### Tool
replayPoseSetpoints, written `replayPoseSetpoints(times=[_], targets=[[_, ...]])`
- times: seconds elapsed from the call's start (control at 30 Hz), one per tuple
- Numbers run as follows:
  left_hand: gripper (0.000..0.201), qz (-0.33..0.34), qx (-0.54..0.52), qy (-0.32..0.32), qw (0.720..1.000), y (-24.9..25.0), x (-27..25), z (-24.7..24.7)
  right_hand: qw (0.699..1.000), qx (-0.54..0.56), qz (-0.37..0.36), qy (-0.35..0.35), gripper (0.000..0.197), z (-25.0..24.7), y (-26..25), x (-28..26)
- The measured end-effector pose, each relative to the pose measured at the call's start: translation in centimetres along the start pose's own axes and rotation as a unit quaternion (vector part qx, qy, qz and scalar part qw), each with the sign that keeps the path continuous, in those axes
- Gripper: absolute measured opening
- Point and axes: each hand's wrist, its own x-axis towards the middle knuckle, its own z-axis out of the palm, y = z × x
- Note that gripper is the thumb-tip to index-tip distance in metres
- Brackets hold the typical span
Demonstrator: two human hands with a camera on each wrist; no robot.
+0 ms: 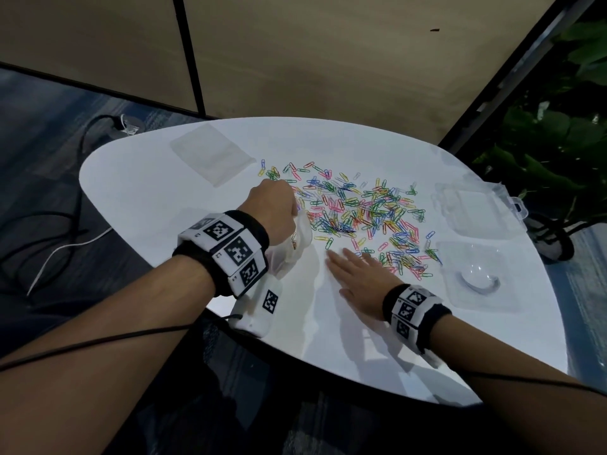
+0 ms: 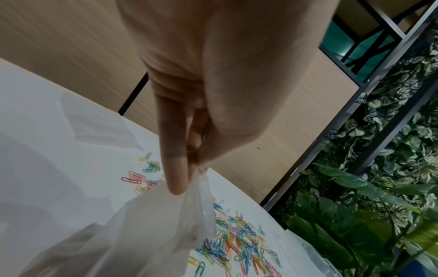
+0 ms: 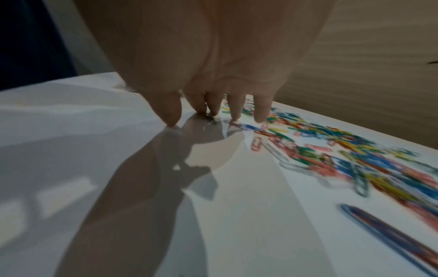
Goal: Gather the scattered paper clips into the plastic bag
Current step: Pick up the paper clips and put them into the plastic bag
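Note:
Many coloured paper clips (image 1: pixel 361 211) lie scattered across the middle of the white table (image 1: pixel 328 339). My left hand (image 1: pixel 282 208) is raised at the pile's left edge and pinches the top of a clear plastic bag (image 1: pixel 292 254), which hangs down to the table. In the left wrist view the thumb and fingers (image 2: pixel 175 168) grip the bag (image 2: pixel 154 224) above the clips (image 2: pixel 237 236). At least one clip shows inside the bag. My right hand (image 1: pixel 345 261) lies flat on the table at the pile's near edge, fingers straight. Its fingertips (image 3: pixel 213 110) touch the tabletop beside the clips (image 3: pixel 331 150).
A stack of flat clear bags (image 1: pixel 213 152) lies at the far left of the table. A clear plastic box (image 1: pixel 473 208) and a clear lid (image 1: pixel 476 277) sit at the right. A white device (image 1: pixel 259 310) rests on the near edge. Cables (image 1: pixel 65 231) cross the floor at left; plants (image 1: pixel 558 142) stand at right.

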Motion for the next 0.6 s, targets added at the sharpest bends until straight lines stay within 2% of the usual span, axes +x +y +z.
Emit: replayPoseSetpoints(times=[0.1,0.23,0.33,0.4,0.5,0.6], targets=[[0.023,0.0,0.011,-0.007,1.0,-0.3,0.0,0.0,0.995,0.018,0.094,-0.016,0.061,0.1,2.2,0.4],[0.02,-0.012,0.027,-0.013,0.999,-0.9,0.2,0.2,0.974,0.102,0.197,-0.041,0.058,0.1,3.3,1.3],[0.018,-0.028,0.038,-0.017,0.999,-1.2,0.4,0.4,0.972,0.125,0.2,0.012,0.057,0.1,3.1,2.1],[0.019,-0.028,0.041,-0.018,0.999,-1.2,0.4,0.7,0.972,0.118,0.192,0.066,0.044,-0.2,3.0,2.4],[0.019,-0.025,0.05,-0.021,0.998,-1.0,0.4,1.0,0.969,0.114,0.193,0.099,0.022,-0.5,3.4,2.5],[0.019,-0.02,0.061,-0.022,0.998,-0.8,0.2,1.1,0.957,0.15,0.205,0.141,0.021,-0.8,4.2,2.0]])
